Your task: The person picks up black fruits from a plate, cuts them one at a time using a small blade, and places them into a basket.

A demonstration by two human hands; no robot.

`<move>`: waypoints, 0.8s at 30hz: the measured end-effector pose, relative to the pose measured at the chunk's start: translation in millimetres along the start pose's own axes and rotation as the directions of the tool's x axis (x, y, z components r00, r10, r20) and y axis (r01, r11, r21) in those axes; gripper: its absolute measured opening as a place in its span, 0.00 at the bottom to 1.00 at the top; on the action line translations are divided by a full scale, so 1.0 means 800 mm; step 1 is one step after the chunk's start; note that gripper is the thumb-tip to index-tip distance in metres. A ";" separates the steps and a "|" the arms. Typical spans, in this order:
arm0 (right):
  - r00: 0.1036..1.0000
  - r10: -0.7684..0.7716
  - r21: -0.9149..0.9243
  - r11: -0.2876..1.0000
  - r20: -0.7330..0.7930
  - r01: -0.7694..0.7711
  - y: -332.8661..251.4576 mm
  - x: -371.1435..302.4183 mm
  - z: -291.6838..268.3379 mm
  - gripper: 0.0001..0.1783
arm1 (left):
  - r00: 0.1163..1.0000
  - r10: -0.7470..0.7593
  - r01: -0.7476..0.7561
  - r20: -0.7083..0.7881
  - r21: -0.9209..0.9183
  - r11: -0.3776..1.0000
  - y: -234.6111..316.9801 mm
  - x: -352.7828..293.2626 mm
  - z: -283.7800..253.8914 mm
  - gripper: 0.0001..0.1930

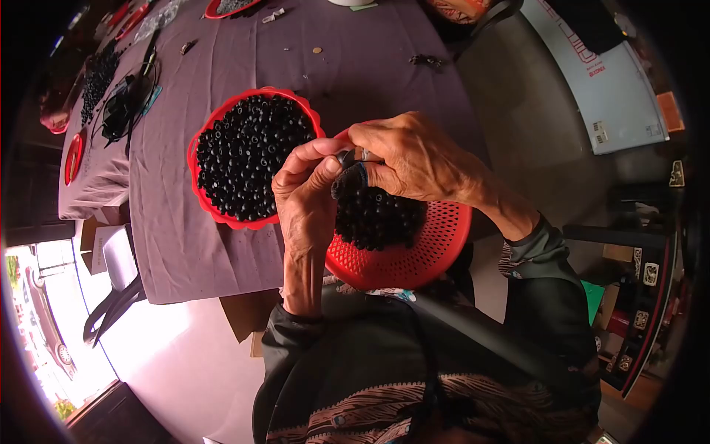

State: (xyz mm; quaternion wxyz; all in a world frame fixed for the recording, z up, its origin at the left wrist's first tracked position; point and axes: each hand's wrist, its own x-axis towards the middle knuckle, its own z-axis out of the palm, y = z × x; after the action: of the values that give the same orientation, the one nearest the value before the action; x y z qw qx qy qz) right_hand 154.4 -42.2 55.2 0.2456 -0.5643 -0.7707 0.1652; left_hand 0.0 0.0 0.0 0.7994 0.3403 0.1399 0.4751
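Purple-clothed table (188,259): carrying left basket (244,222), red, heaped with black pieces (255,155). Right basket (436,248): red, nearer, part filled alike. Dark piece (345,157): above right basket, pinched in left hand's (305,185) grip. Right hand (414,159): curled alongside, hold uncertain. Progress: apparently one piece mid-handling; finished and unfinished heaps indistinguishable. Right basket's far rim: mostly hidden.

Dim light, glaring floor (174,337), blackened rim
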 end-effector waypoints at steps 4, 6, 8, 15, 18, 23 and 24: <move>0.998 -0.034 0.073 0.997 -0.050 0.038 -0.004 0.001 -0.009 0.12 | 0.999 -0.032 0.030 -0.016 -0.094 0.995 -0.003 -0.001 0.006 0.07; 0.999 -0.030 0.049 0.998 -0.031 0.032 -0.004 0.002 -0.009 0.12 | 0.999 -0.029 0.028 -0.012 -0.107 0.994 -0.004 -0.003 0.006 0.07; 0.999 -0.031 0.012 0.999 -0.009 0.032 -0.003 0.003 -0.008 0.12 | 0.999 -0.040 0.040 0.001 -0.096 0.995 -0.005 -0.003 0.002 0.07; 1.000 -0.003 0.029 1.000 0.021 0.002 0.001 0.001 -0.003 0.13 | 0.999 -0.041 0.042 0.014 -0.078 0.996 -0.007 -0.003 -0.001 0.07; 1.000 -0.009 0.025 1.000 0.015 0.008 0.002 0.000 -0.001 0.12 | 0.999 -0.039 0.038 -0.002 -0.066 0.997 -0.009 -0.003 -0.003 0.08; 0.997 -0.058 -0.025 0.998 -0.047 0.057 0.003 -0.002 0.005 0.12 | 1.000 -0.024 0.024 0.009 -0.067 0.997 -0.007 -0.005 -0.001 0.08; 0.997 -0.057 -0.027 0.998 -0.048 0.056 0.003 -0.003 0.005 0.12 | 1.000 -0.024 0.025 0.012 -0.068 0.997 -0.007 -0.005 0.000 0.08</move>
State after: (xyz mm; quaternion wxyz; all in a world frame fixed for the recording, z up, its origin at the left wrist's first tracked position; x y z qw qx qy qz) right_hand 154.6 -43.6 50.3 0.2616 -0.5491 -0.7822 0.1346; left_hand 2.1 -5.3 -4.3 0.8170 0.3138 0.1233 0.4679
